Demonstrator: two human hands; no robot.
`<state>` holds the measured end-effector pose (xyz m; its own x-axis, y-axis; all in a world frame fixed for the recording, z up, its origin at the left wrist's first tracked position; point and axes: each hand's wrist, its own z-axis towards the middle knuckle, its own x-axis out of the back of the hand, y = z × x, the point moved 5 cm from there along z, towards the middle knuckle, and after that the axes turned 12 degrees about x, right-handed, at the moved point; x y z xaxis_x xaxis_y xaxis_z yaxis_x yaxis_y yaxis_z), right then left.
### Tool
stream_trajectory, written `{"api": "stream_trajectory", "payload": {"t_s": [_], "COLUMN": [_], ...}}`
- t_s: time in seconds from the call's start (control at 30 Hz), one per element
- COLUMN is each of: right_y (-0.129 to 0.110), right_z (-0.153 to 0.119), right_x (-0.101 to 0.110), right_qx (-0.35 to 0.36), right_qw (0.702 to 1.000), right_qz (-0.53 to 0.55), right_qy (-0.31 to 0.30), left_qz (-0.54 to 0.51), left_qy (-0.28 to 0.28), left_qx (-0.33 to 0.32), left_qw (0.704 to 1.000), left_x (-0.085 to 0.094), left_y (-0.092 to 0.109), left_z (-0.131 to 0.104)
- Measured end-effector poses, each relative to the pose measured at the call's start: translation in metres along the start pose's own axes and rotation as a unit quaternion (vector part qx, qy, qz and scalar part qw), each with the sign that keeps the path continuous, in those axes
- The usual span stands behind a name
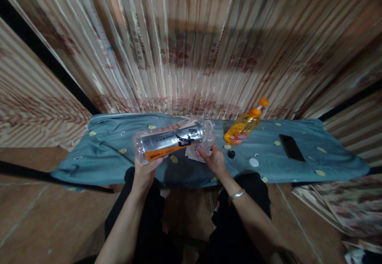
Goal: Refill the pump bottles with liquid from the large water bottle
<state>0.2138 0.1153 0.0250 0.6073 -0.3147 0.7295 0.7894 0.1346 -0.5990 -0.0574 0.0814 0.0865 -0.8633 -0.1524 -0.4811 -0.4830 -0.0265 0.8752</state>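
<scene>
A large clear plastic bottle (171, 138) with a silver and orange label is held almost sideways, its right end a little higher. My left hand (146, 172) is closed around the lower left end, thumb along the underside. At the other end, my right hand (213, 158) grips the clear part, with its fingers partly hidden. Beneath the bottle, near my right fingers, lies a crumpled white paper or wrapper (193, 154). A small black cap (231, 154) sits on the cloth just right of my right hand. The bottle's mouth cannot be made out.
A pump bottle of orange liquid (242, 128) leans or lies tilted at the back right. A white round lid (253, 162) and a black phone (291, 148) rest on the blue-green cloth (110, 129). Behind hangs a striped curtain (191, 49), with dark frame bars (50, 57) beside it.
</scene>
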Motion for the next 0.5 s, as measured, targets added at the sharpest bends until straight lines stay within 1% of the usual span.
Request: {"api": "stream_trajectory", "payload": {"t_s": [0.2, 0.5], "right_y": [-0.0027, 0.0009], "right_z": [0.0007, 0.0009], "right_x": [0.0007, -0.0009], "right_qx": [-0.008, -0.006], "right_qw": [1.000, 1.000], "right_qz": [0.011, 0.002], "right_qy": [-0.013, -0.014], "left_qz": [0.003, -0.001], "left_qy": [-0.007, -0.004], "left_qx": [0.012, 0.022], "left_qw": [1.000, 1.000], "left_x": [0.0004, 0.0003], "left_y": [0.0009, 0.0038], "left_z": [0.0050, 0.0101]}}
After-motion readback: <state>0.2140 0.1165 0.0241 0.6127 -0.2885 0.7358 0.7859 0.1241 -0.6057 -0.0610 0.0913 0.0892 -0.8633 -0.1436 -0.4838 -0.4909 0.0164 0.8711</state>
